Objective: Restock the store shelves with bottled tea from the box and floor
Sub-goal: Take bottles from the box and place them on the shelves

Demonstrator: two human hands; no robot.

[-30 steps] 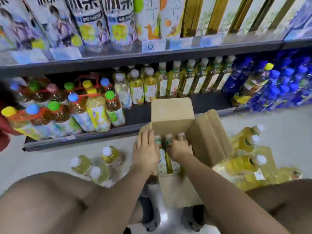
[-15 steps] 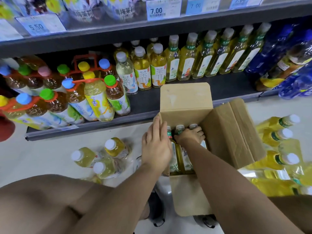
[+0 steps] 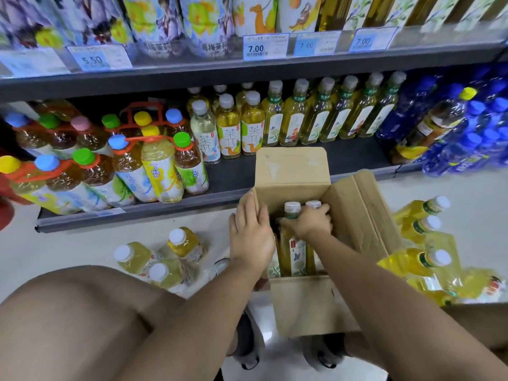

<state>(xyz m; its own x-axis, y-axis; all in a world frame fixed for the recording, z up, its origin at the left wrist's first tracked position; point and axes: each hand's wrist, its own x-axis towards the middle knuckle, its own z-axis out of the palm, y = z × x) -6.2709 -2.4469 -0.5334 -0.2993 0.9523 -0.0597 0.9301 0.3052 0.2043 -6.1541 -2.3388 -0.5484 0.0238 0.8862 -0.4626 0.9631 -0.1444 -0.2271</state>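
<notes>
An open cardboard box [image 3: 308,303] stands on the floor in front of the bottom shelf [image 3: 231,185]. Inside it stand yellow-green tea bottles [image 3: 292,251] with white caps. My right hand [image 3: 309,224] is inside the box, its fingers curled round the necks of two bottles. My left hand [image 3: 251,235] rests flat against the box's left flap, fingers straight. On the shelf behind the box stands a row of matching tea bottles [image 3: 324,116].
Three loose tea bottles [image 3: 159,259] lie on the floor left of the box. A wrapped pack of yellow bottles [image 3: 428,251] lies to its right. Multipacks with coloured caps [image 3: 115,166] fill the shelf's left part, blue bottles [image 3: 472,127] the right. My knees frame the box.
My right hand has closed round two bottle necks and drawn them upward in the box. My left hand has stayed on the flap. The camera has tilted slightly.
</notes>
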